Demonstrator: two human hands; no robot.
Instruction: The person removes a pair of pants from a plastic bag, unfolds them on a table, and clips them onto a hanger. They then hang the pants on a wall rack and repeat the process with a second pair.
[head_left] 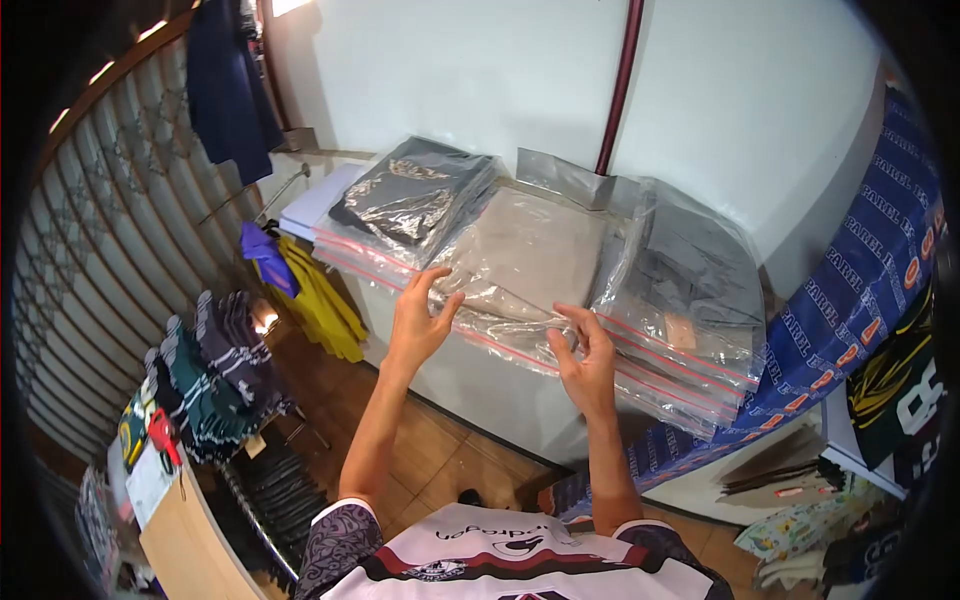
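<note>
Left hand (418, 322) and right hand (583, 362), fingers spread and holding nothing, press the beige bag (520, 262) on the counter (500, 385) between two stacks. Risk: slick plastic may slide off the edge if pushed unevenly.
</note>
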